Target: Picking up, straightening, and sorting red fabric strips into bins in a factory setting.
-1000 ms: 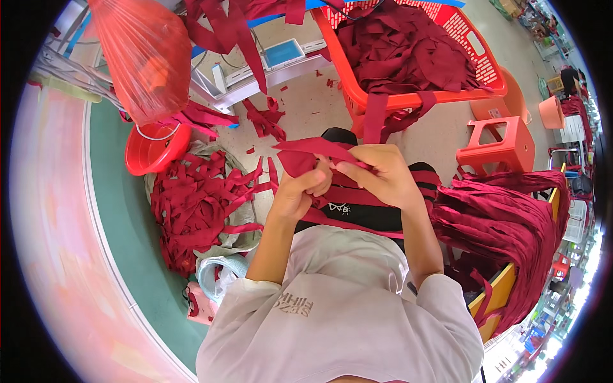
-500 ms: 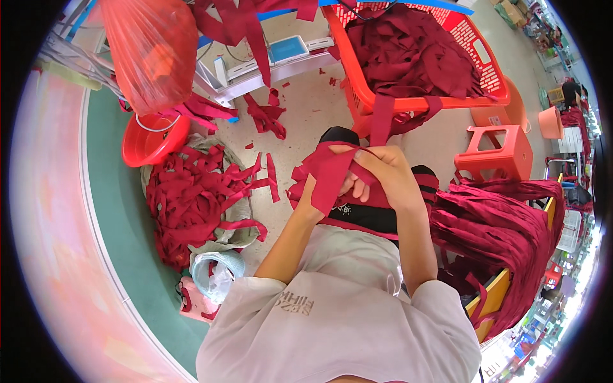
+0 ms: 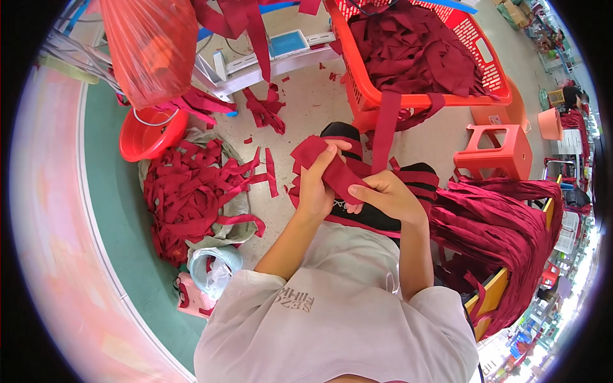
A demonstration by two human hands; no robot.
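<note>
Above my lap, both hands grip a dark red fabric strip [image 3: 337, 173]. My left hand [image 3: 317, 185] is closed on its upper left part, thumb on top, with a short end sticking out past the fingers. My right hand [image 3: 391, 196] pinches the lower right end between thumb and fingers. Beneath lie more dark red cloth and a black piece with a white print [image 3: 367, 216], partly covered by my hands. A long red strip [image 3: 386, 131] hangs from the basket's rim close to my right hand.
An orange-red plastic basket [image 3: 440, 101] heaped with red strips stands ahead. At left are a strip pile [image 3: 185, 198], a red basin [image 3: 150, 142] and a hanging red bag [image 3: 150, 51]. To the right, a stool [image 3: 495, 153] and a rack draped with red strips [image 3: 504, 223].
My hands have moved apart, the right one down and toward me. The strip, folded across between them before, now lies stretched diagonally from left hand to right.
</note>
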